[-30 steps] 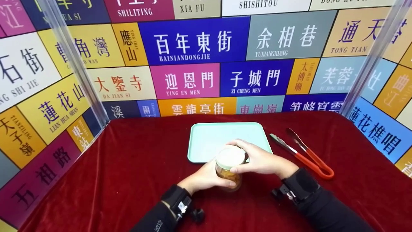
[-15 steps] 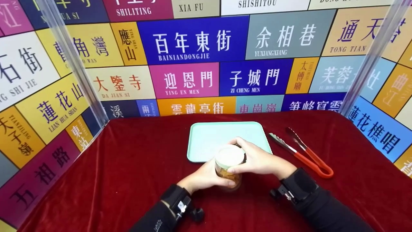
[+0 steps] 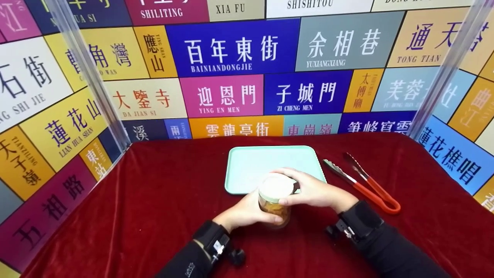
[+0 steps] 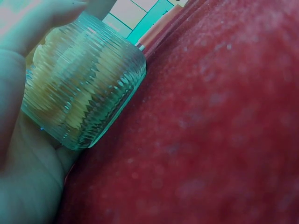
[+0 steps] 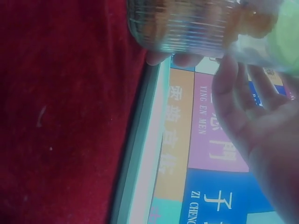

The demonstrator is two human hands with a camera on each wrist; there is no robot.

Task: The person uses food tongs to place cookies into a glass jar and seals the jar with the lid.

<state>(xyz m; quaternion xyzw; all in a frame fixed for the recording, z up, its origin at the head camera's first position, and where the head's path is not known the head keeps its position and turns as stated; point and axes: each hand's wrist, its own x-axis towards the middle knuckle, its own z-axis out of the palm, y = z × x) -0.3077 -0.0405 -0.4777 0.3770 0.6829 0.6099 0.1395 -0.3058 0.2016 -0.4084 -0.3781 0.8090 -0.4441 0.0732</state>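
Note:
A clear ribbed jar [image 3: 274, 209] with a pale green-rimmed lid [image 3: 276, 187] stands near the middle of the table, yellow-orange pieces inside it. My left hand [image 3: 244, 212] grips the jar's body low down, thumb across the front. Around the lid, the fingers and thumb of my right hand [image 3: 313, 189] hold on from the right side. In the left wrist view the ribbed glass jar [image 4: 88, 79] lies against my palm. The right wrist view has the jar [image 5: 182, 23] at the top, with the lid [image 5: 287, 39] at the right edge.
Behind the jar lies a mint-green tray [image 3: 247, 166]. Tongs with orange-red handles [image 3: 380, 195] rest to its right, their metal tips spread apart. Dark red cloth [image 3: 162, 216] covers the table. Walls of coloured name signs [image 3: 235, 50] stand at the back and sides.
My right hand has shifted and turned slightly at the lid, its thumb moving a little to the right. The left hand and the jar stay in place.

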